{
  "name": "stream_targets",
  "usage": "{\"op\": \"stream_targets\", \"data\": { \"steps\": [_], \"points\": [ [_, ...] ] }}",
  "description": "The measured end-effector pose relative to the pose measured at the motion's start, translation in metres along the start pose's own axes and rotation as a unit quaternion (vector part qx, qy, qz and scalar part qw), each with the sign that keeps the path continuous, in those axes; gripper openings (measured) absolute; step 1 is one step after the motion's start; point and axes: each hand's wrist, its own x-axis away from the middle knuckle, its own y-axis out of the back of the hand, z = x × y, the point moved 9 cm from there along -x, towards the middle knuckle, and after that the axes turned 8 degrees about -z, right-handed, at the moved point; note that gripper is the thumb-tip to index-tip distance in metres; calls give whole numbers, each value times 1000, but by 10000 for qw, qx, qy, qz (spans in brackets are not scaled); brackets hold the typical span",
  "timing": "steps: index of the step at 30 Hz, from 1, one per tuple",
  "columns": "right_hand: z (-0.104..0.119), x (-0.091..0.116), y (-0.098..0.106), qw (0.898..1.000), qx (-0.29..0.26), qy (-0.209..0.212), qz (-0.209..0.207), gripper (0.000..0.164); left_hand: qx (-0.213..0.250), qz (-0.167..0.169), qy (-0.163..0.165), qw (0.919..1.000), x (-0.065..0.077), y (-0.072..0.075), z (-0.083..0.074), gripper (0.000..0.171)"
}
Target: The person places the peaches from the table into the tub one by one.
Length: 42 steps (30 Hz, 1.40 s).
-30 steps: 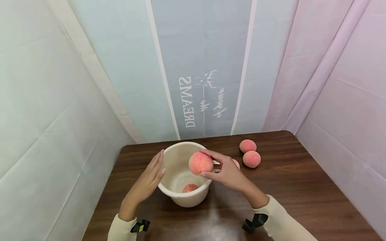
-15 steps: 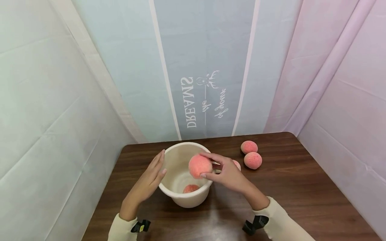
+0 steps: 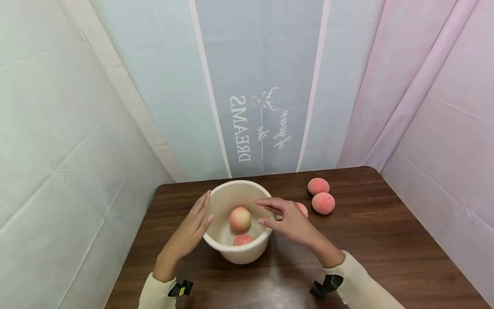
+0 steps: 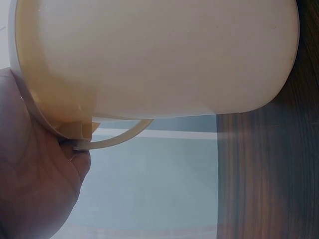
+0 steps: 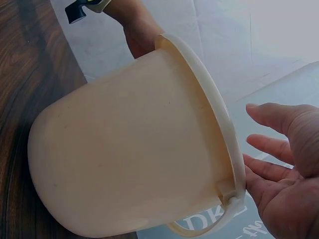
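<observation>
Head view alone shows me two peach-like balls (image 3: 240,219) inside the cream bucket (image 3: 243,256), three pink balls (image 3: 323,203) beyond its right side on the table (image 3: 378,240) | left hand (image 3: 189,227): straight fingers against rim | right hand (image 3: 291,221): thumb and fingers spread, at rim | wrist views give me bucket's outer wall, curved handle (image 4: 114,142)

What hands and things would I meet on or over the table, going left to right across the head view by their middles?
Left hand → bucket → right hand → two pink balls side by side.
</observation>
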Motion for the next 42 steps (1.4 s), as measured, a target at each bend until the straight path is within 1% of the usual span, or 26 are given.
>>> {"op": "stream_targets", "data": {
  "steps": [5,8,15,18,23,26,30,35,38,42],
  "points": [
    [2,0,2,10000,10,45,-32,43,34,-41,16,10000,-1,1,0,64],
    [2,0,4,9999,-99,107,-67,43,11,-65,31,10000,-2,0,1,64],
    [3,3,16,9973,-389,421,-454,42,4,-88,19,10000,-3,2,-1,64],
    [-1,5,21,9962,-559,395,-545,43,7,-81,19,10000,-3,3,-2,64],
    [-7,8,27,9940,-882,221,-611,44,-8,-57,9,10000,-3,2,-1,64],
    [-11,10,31,9933,-941,156,-653,44,20,-69,2,10000,-3,1,-1,64],
    [-16,13,37,9945,-748,75,-732,45,52,-89,51,9999,-3,1,0,64],
    [-29,18,47,9948,-431,-85,-918,48,62,-96,126,9999,0,0,1,63],
    [-38,21,55,9940,-118,-110,-1084,47,41,-84,106,9999,0,0,1,64],
    [-50,24,65,9919,132,-142,-1258,48,7,-70,82,9999,-1,-1,1,64]
  ]
}}
